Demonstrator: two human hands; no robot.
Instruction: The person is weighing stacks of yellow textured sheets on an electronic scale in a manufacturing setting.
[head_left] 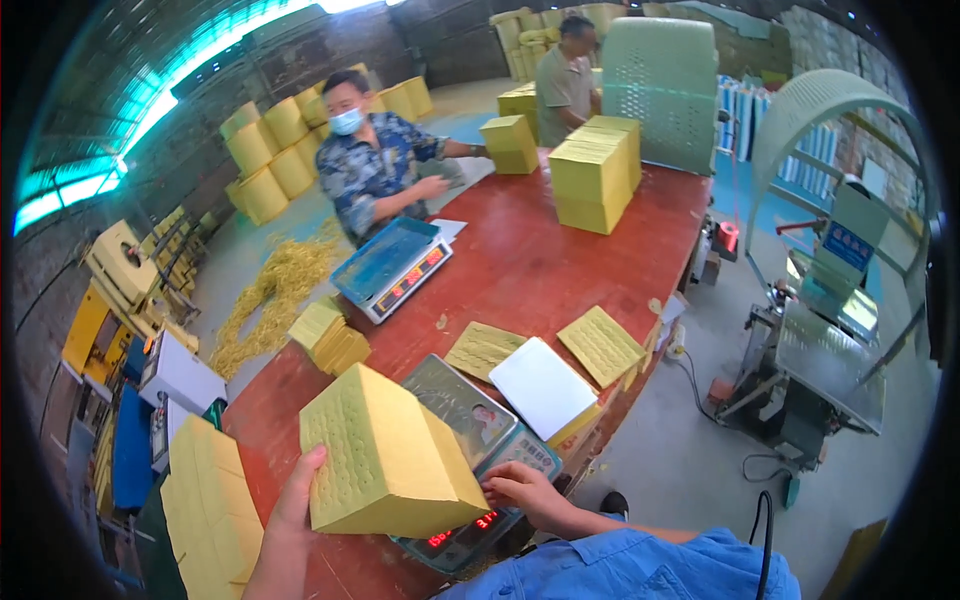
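Note:
A thick block of yellow paper sheets (400, 460), its end face dimpled, is tilted above the near end of the red table. My left hand (298, 490) grips its left side, thumb on the dimpled face, the other fingers mostly hidden. My right hand (522, 492) is at the block's lower right corner, fingers bent and close together; whether they pinch anything is unclear. Partly behind the block is a digital scale (535, 450) with red digits. Beside it, a white sheet (543, 385) tops a yellow stack. Dimpled yellow sheets (602, 345) lie nearby.
On the red table (480, 285) are a second scale (395, 270), a small yellow stack (328, 335) and a tall yellow block (595, 175). Across it, a masked person (375, 160) touches another block (510, 145); a second person (567, 80) stands behind. A machine (825, 340) stands right.

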